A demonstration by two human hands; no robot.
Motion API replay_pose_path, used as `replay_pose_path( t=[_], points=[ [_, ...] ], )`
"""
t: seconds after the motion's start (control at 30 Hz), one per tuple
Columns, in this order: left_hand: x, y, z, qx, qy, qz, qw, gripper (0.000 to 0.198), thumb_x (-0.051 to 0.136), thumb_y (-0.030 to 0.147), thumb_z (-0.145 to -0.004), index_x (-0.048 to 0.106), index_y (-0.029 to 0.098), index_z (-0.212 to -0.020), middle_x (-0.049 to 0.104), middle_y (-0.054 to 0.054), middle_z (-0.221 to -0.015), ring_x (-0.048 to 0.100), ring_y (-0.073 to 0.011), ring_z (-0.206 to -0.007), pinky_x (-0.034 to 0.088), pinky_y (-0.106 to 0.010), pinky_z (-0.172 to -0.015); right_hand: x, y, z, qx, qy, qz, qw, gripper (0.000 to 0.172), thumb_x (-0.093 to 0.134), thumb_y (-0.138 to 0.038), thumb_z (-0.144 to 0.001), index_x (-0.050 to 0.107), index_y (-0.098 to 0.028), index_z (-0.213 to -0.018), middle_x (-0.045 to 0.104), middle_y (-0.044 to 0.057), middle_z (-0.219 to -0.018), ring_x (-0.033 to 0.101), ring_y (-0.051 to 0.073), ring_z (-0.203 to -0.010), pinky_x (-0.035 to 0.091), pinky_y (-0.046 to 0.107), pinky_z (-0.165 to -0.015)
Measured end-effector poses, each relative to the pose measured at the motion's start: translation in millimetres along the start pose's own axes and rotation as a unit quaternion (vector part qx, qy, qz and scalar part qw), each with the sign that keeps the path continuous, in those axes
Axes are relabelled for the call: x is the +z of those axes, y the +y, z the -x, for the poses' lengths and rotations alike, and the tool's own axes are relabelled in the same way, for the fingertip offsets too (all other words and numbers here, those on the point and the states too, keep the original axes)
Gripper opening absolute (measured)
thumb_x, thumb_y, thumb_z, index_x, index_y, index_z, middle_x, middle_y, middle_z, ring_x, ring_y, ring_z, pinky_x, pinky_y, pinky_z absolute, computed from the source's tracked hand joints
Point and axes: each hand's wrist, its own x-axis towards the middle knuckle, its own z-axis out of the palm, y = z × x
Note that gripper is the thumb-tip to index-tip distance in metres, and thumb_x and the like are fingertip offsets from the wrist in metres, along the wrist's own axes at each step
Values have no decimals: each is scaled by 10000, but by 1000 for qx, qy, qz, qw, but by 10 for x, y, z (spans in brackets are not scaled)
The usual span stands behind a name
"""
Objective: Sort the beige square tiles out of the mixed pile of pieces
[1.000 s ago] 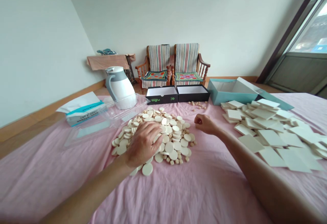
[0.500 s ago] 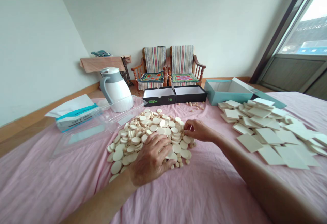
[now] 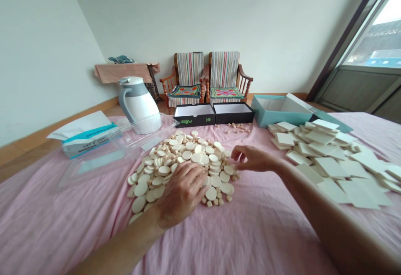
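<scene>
A heap of round, pale wooden discs [image 3: 163,170] covers the middle of the pink cloth, with small wooden cubes [image 3: 216,202] mixed in and along its near edge. My left hand [image 3: 184,193] lies palm down over the front of the heap, fingers stretched out and touching discs; what is under the palm is hidden. At the heap's right edge hovers my right hand [image 3: 252,158], its fingers loosely bent and apart from the thumb, with nothing visible between them. A few small cubes lie just below its fingertips.
Square wooden tiles [image 3: 332,166] are piled at the right, before a teal box [image 3: 271,118]. Two black boxes [image 3: 196,120] stand at the back, with loose cubes [image 3: 238,128] in front. At left are a thermos jug [image 3: 140,108], a clear plastic tray [image 3: 94,168] and a tissue pack [image 3: 89,139].
My right hand has shifted slightly right, away from the heap, and its fingers have parted. The left hand has drawn a little lower on the discs. The view has shifted slightly.
</scene>
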Motion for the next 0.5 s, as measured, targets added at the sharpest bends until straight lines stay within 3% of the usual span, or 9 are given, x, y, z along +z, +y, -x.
replay_pose_path(
  t=[0.1, 0.3, 0.43, 0.5],
  points=[
    [3, -4, -7, -6, 6, 0, 1000, 143, 566, 211, -875, 630, 153, -990, 664, -69, -1010, 570, -220, -1028, 446, -427, -953, -13, -163, 109, -12, -57, 45, 997, 323, 692, -266, -633, 612, -165, -930, 671, 49, -891, 598, 153, -738, 444, 240, -615],
    [9, -14, -6, -13, 3, -1, 1000, 146, 568, 223, -871, 634, 169, -989, 664, -71, -1019, 575, -223, -1032, 448, -432, -951, 63, -296, 110, -39, -22, 65, 997, 114, 568, -167, -679, 632, -178, -773, 633, 3, -704, 530, 113, -608, 367, 220, -539],
    [14, -22, -1, -12, 2, 4, 1000, 156, 571, 227, -870, 629, 168, -1003, 662, -72, -1031, 571, -225, -1040, 443, -435, -960, -6, -131, 67, -47, -15, 3, 999, 110, 555, -179, -698, 653, -188, -747, 649, -6, -679, 538, 112, -602, 375, 212, -536],
    [16, -25, 3, -13, 0, 6, 1000, 157, 571, 223, -870, 627, 171, -1007, 660, -70, -1034, 569, -225, -1044, 438, -439, -966, -93, 66, 41, -16, 50, 3, 999, 112, 557, -199, -703, 663, -183, -734, 652, -2, -673, 541, 114, -600, 370, 210, -528]
  ],
)
